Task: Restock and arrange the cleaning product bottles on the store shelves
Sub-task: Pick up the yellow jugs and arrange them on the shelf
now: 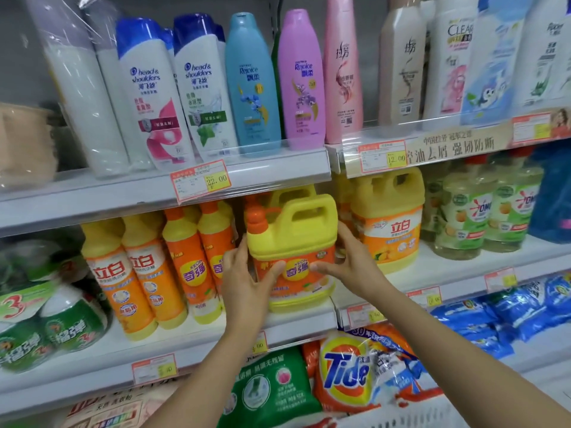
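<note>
Yellow jug [293,230] upright at front edge of middle shelf [296,322], long axis vertical. Label faces out, orange cap at its left, handle to the right. Left hand [247,273] and right hand [349,261] grip its two sides, thumbs on the label. Slim orange bottles [185,261] just beside it on the left.

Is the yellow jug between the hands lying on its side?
No, the yellow jug stands upright on the shelf, held between the left hand and the right hand.
</note>
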Action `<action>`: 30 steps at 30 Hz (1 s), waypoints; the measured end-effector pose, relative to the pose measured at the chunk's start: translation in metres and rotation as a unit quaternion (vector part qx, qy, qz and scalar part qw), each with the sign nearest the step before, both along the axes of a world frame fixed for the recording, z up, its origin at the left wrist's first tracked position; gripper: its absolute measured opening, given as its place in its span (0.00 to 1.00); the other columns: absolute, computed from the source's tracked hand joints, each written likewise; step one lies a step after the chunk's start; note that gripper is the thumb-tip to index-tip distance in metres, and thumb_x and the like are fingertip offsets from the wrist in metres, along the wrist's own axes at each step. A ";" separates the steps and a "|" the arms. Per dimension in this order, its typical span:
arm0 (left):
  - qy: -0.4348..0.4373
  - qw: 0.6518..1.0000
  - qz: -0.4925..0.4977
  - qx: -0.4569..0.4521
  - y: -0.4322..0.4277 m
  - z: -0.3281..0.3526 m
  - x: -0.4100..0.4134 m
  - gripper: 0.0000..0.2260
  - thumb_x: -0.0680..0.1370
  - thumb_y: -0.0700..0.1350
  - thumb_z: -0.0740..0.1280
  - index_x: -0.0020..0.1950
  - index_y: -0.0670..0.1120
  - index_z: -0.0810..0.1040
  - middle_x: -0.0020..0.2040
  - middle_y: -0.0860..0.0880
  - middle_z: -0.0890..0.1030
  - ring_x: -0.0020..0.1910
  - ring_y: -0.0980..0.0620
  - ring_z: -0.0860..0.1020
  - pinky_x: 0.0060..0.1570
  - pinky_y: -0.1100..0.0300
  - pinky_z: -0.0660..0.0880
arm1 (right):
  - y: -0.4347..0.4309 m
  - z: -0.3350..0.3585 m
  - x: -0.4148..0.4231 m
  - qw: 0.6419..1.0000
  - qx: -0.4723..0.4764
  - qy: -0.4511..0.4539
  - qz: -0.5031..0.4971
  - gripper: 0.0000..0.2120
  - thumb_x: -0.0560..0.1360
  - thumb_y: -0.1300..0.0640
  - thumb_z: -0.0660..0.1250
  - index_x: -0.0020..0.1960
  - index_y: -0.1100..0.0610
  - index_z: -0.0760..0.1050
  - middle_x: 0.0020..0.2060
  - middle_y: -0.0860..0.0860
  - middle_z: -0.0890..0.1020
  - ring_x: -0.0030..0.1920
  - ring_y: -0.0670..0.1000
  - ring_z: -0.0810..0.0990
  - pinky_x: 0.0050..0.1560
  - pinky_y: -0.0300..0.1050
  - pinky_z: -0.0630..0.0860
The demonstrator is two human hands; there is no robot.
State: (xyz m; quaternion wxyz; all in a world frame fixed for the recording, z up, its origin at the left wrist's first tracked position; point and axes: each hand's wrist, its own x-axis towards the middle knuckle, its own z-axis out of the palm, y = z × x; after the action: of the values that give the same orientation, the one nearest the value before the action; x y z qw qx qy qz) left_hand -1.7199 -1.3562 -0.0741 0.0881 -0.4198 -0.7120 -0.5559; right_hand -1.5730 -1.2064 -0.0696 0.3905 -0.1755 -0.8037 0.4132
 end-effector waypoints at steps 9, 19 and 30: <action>0.048 0.996 0.023 -0.069 -0.001 -0.023 0.005 0.37 0.78 0.48 0.69 0.80 0.53 0.50 0.69 0.50 0.66 0.68 0.51 0.69 0.64 0.52 0.73 | 0.011 -0.002 -0.012 0.999 0.000 -0.031 -0.011 0.36 0.69 0.46 0.76 0.71 0.40 0.61 0.59 0.41 0.78 0.60 0.44 0.77 0.61 0.51 0.78; 0.209 0.961 0.095 -0.151 -0.090 -0.038 -0.035 0.27 0.73 0.42 0.73 0.72 0.48 0.71 0.74 0.44 0.64 0.74 0.42 0.60 0.69 0.42 0.67 | -0.073 0.006 -0.022 0.960 0.187 0.144 -0.150 0.29 0.75 0.48 0.69 0.70 0.60 0.66 0.64 0.54 0.72 0.64 0.54 0.72 0.64 0.50 0.72; 0.325 0.911 -0.007 -0.253 -0.124 -0.052 -0.105 0.38 0.76 0.50 0.69 0.81 0.52 0.52 0.81 0.49 0.42 0.80 0.46 0.40 0.77 0.44 0.49 | -0.141 0.011 -0.163 0.975 0.087 -0.051 -0.197 0.35 0.79 0.54 0.67 0.78 0.61 0.54 0.71 0.59 0.70 0.70 0.60 0.69 0.68 0.54 0.67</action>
State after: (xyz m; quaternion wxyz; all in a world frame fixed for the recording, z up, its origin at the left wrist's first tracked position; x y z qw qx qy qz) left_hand -1.8247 -1.4804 -0.1257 0.2010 -0.5906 -0.7579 -0.1909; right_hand -1.7364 -1.3474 -0.0582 0.4367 -0.3165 -0.8050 0.2473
